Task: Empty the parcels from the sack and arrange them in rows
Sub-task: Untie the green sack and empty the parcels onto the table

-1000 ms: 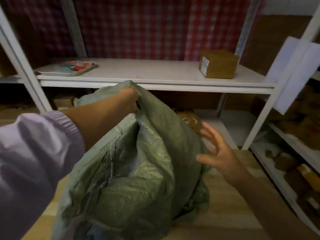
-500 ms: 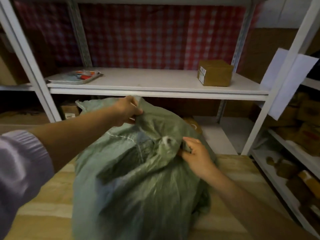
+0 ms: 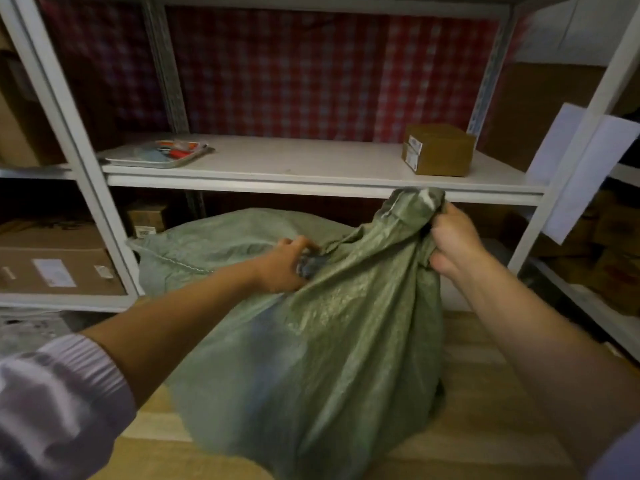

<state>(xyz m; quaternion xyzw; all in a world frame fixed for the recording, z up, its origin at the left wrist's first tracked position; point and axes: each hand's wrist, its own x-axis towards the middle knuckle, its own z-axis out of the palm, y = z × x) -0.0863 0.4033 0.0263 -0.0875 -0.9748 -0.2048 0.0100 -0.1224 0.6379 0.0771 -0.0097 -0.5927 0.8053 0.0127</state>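
A large green woven sack (image 3: 322,341) stands bulging on the wooden table (image 3: 485,427) in front of me. My left hand (image 3: 284,268) grips a fold of the sack near its middle top. My right hand (image 3: 453,244) grips a bunched corner of the sack and holds it up at the right, level with the shelf edge. The parcels inside the sack are hidden by the fabric.
A white metal shelf (image 3: 311,168) runs behind the sack, with a brown cardboard box (image 3: 438,154) at its right and a flat packet (image 3: 159,154) at its left. Cardboard boxes (image 3: 55,265) fill the lower left rack, and more boxes (image 3: 609,251) sit on the right rack.
My right hand went from open beside the sack to gripping its fabric, then lifted a corner up and to the right. My left hand shifted its grip toward the middle.
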